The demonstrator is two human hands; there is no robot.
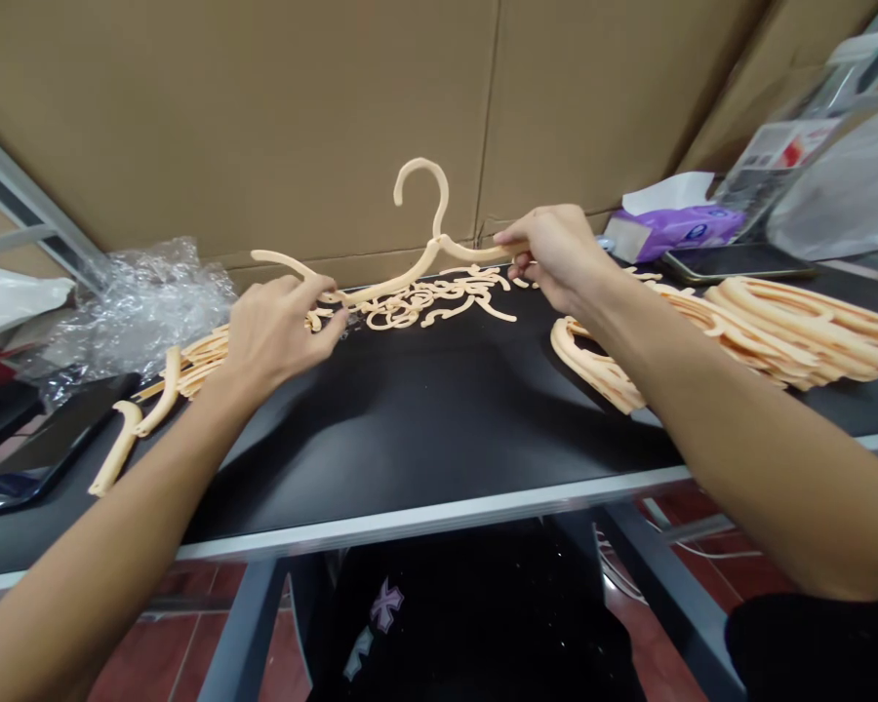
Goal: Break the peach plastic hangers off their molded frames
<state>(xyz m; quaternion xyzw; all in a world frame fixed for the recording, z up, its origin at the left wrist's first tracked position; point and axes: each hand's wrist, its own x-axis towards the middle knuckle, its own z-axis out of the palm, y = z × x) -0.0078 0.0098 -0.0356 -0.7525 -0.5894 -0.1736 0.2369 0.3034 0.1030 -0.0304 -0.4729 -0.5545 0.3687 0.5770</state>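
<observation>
A cream plastic clothes hanger (420, 261) is held up above the black table, its hook pointing upward. My left hand (274, 327) grips its left arm between thumb and fingers; the curved tip sticks out beyond the hand. At the other end, my right hand (556, 255) pinches the right arm, hiding its tip. Below and behind the hanger lies a scatter of small curved cream pieces (458, 297). Under my right forearm, a stack of cream hanger parts (768, 331) spreads to the right. More long cream pieces (197, 363) lie beside my left wrist.
Crumpled clear plastic wrap (153, 307) sits at the back left, near a dark tablet-like device (59, 439). A purple tissue pack (684, 229) and a phone (738, 263) lie at the back right. Cardboard (337, 117) stands behind the table (424, 439).
</observation>
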